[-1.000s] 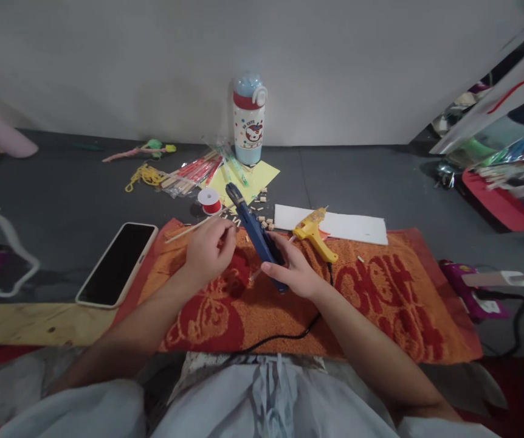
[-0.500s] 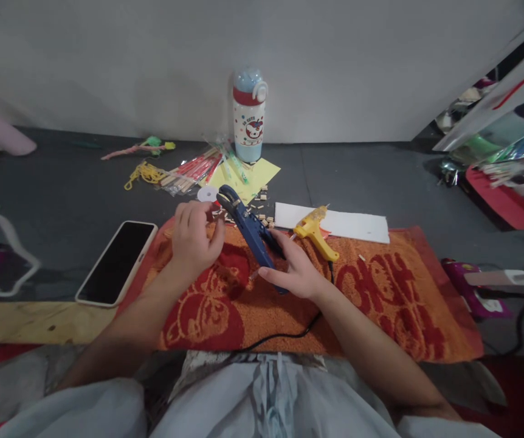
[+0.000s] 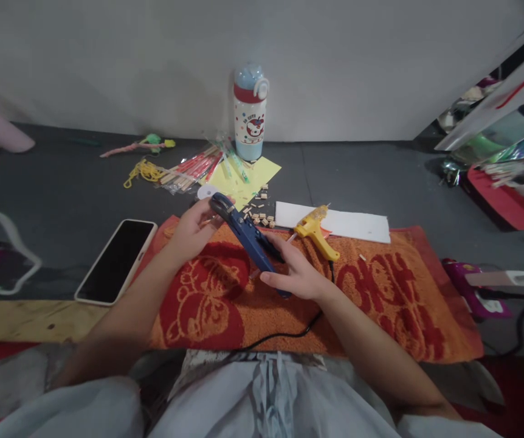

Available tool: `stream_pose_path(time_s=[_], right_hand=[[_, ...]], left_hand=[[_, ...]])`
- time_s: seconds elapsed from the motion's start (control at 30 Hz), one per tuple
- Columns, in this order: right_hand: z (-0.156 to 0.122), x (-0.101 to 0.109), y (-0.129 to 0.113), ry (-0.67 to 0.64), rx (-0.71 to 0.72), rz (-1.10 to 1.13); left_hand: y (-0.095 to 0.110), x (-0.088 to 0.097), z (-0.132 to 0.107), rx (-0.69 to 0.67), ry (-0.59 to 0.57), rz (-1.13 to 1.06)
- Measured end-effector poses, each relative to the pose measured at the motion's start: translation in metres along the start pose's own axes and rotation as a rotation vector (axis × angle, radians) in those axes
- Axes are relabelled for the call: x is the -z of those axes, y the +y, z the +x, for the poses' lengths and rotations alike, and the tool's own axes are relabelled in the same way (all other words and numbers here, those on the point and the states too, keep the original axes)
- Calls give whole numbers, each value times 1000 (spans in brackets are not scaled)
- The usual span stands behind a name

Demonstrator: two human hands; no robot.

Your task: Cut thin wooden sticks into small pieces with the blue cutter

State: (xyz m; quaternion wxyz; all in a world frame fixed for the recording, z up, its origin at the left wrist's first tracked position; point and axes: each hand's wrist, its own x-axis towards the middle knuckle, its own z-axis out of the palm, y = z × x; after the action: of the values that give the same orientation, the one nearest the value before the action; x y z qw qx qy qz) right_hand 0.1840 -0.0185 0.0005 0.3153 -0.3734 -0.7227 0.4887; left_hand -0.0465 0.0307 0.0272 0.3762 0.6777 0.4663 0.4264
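A blue plier-like hand cutter [image 3: 249, 238] slants over the orange towel, its dark head pointing up and left. My right hand [image 3: 296, 271] is wrapped round its handles, with the thumb along the near one. Close to the tool's head is my left hand [image 3: 196, 228], fingers bent and drawn together. Its fingertips are partly hidden behind the head, so what they hold cannot be made out. Just beyond lie several small cut wooden pieces [image 3: 262, 219]. A white disc [image 3: 206, 191] shows behind the left fingers.
A yellow glue gun [image 3: 313, 228] rests on the towel [image 3: 280, 328] and a white strip [image 3: 357, 225]. Left of the towel lies a phone [image 3: 116, 261]. Behind are a bottle [image 3: 250, 115], yellow paper [image 3: 266, 173], bagged sticks [image 3: 193, 170] and yellow cord [image 3: 143, 173].
My left hand has moved in toward the cutter's head, its fingers now reaching behind it. The head has tipped slightly down and left; my right hand keeps its hold.
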Motion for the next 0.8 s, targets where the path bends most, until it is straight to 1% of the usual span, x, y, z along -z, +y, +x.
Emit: stream_pose_path(time_s=[0.07,0.13,0.33,0.57,0.8], right_hand=[[0,0,0,-30,-5,13],[0,1,-1,-64,-7,24],[0,2,-2,-110,-6,49],[0,5,1,-158,4,147],[-1,4,7,-195,-19,281]], left_hand=[[4,1,1,41,-30,-77],[8,2,2,62,-48,-109],[11,4,2,134,-63,-182],[1,5,2,173,-22,-241],[-11,6,1,131,-14,-225]])
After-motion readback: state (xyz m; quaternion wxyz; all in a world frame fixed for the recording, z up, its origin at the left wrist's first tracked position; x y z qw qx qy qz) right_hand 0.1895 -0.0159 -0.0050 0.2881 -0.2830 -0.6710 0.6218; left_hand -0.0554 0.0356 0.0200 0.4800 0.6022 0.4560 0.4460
